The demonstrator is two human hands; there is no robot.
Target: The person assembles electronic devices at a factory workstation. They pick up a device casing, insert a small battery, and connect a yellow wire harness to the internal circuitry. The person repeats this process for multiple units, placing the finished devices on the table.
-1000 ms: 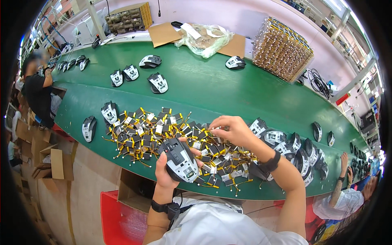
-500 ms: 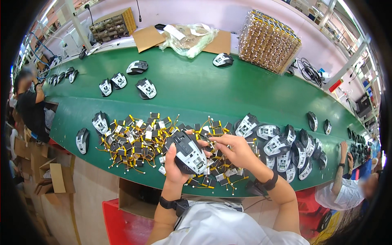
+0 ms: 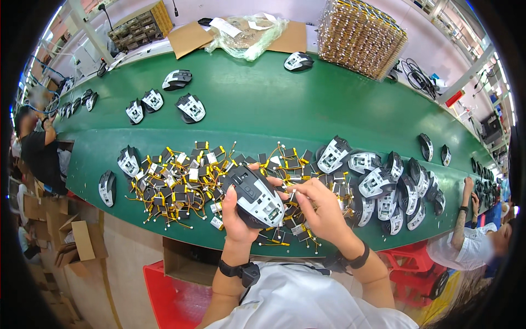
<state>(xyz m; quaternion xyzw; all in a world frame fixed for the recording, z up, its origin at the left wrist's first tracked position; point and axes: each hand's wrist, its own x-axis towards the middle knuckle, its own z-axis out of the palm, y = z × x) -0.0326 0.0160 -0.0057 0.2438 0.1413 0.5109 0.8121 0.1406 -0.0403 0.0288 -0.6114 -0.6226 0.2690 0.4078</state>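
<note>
A black and white computer mouse shell (image 3: 256,200) is gripped in my left hand (image 3: 239,222), thumb along its near side and fingers wrapped round the far side. A recess with small parts shows in its white face. Just right of it, my right hand (image 3: 324,213) is closed in a pinch, its fingertips close to my left fingertips. Whatever is in that pinch is too small to make out. Beneath both hands spreads a pile of small black battery packs (image 3: 174,186) with yellow tape, thin wires and white connectors.
Several mouse shells (image 3: 378,182) lie heaped on the right of the green table (image 3: 241,98); others stand to the left and back. At the rear are a stacked block of parts (image 3: 361,41), cardboard with plastic wrap (image 3: 255,44), and a drawer cabinet (image 3: 139,30). Co-workers sit at both ends.
The view has shifted slightly. My left hand still holds the mouse shell, and my right fingertips remain pinched beside my left fingertips, with the right hand turned a little.
</note>
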